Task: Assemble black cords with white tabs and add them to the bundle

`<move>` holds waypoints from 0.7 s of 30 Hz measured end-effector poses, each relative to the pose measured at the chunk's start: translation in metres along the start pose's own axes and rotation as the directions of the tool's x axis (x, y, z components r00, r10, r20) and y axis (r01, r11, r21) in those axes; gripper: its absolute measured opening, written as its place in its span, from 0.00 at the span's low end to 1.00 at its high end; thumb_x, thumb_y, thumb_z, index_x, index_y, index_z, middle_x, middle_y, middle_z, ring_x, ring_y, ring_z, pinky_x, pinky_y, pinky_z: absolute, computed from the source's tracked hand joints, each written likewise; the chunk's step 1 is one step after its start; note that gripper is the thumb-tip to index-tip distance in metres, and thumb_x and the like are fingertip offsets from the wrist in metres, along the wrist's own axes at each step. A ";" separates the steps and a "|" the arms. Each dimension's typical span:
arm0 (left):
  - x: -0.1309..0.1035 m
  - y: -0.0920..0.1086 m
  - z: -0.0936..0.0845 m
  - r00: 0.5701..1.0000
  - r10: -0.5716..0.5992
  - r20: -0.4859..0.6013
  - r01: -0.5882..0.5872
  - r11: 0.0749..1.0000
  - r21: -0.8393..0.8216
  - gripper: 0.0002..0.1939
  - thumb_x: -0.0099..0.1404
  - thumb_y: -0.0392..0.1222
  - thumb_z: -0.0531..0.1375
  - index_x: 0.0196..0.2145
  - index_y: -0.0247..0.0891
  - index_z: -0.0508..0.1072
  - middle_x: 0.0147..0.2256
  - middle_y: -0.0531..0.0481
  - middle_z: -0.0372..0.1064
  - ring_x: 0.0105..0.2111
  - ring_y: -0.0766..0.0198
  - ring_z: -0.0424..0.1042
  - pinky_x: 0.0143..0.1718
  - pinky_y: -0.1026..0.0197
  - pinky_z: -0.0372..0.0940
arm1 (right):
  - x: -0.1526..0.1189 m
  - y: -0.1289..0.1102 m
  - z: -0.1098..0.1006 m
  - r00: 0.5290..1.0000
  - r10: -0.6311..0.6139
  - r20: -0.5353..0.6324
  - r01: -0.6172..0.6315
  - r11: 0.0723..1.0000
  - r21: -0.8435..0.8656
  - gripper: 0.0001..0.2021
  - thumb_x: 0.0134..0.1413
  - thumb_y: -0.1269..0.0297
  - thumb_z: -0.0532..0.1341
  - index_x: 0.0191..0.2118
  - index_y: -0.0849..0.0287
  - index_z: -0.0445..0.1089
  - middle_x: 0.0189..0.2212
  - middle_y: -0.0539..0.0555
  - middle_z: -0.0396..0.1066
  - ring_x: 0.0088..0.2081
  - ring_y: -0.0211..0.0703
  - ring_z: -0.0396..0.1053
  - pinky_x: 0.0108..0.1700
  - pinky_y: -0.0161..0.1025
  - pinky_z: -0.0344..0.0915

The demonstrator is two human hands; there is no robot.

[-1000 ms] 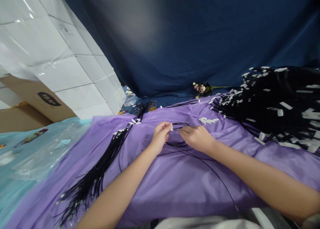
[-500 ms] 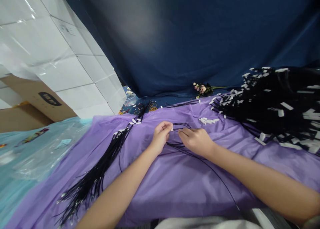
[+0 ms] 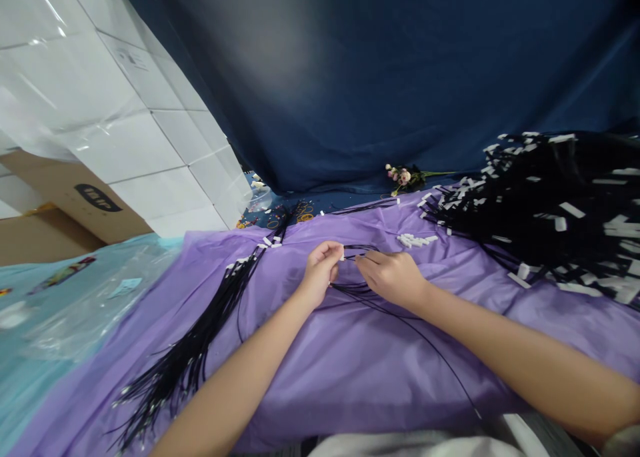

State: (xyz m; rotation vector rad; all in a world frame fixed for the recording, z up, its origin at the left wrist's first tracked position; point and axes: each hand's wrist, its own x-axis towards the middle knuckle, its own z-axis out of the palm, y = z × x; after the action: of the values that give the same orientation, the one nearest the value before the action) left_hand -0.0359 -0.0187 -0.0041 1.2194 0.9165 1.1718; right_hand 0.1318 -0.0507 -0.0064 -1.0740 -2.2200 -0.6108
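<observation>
My left hand is closed, pinching a small white tag with black cords running out of it to the right. Close beside it, my right hand is closed in a pinch on the black cords, a short way from the tag. More strands of the cords pass beneath both hands, and one long strand trails down to the right. Left of my hands lies a long bundle of black cords with white tags near its upper end. A small pile of white tags rests beyond my right hand.
A large heap of black cords with white tags fills the right side of the purple cloth. Artificial flowers lie by the dark blue curtain. A cardboard box and clear plastic bags are at the left.
My right fingers have shifted slightly on the cords. Otherwise both hands stay in nearly the same place, and the surrounding things have not moved.
</observation>
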 end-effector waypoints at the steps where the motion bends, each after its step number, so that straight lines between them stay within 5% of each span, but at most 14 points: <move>1: 0.000 0.000 0.000 1.000 0.008 -0.001 -0.008 1.000 0.008 0.13 0.54 0.48 0.62 0.29 0.36 0.67 0.21 0.59 0.60 0.10 0.79 0.48 0.11 0.69 0.41 | 0.000 0.000 0.001 1.000 0.020 0.013 -0.020 1.000 0.015 0.10 0.56 0.72 0.54 0.30 0.60 0.72 0.24 0.49 0.69 0.22 0.33 0.61 0.23 0.37 0.40; 21: -0.005 0.001 0.008 0.998 0.010 -0.056 -0.012 0.999 -0.051 0.14 0.51 0.48 0.65 0.29 0.36 0.69 0.16 0.61 0.56 0.10 0.78 0.47 0.12 0.68 0.42 | 0.003 -0.003 -0.001 1.000 -0.013 0.013 0.013 1.000 0.023 0.11 0.56 0.73 0.53 0.29 0.61 0.71 0.24 0.50 0.69 0.23 0.32 0.59 0.24 0.37 0.40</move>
State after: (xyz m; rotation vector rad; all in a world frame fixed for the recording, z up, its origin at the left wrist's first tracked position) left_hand -0.0294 -0.0253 -0.0018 1.1565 0.9163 1.2362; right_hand 0.1286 -0.0518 -0.0041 -1.0557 -2.2412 -0.5843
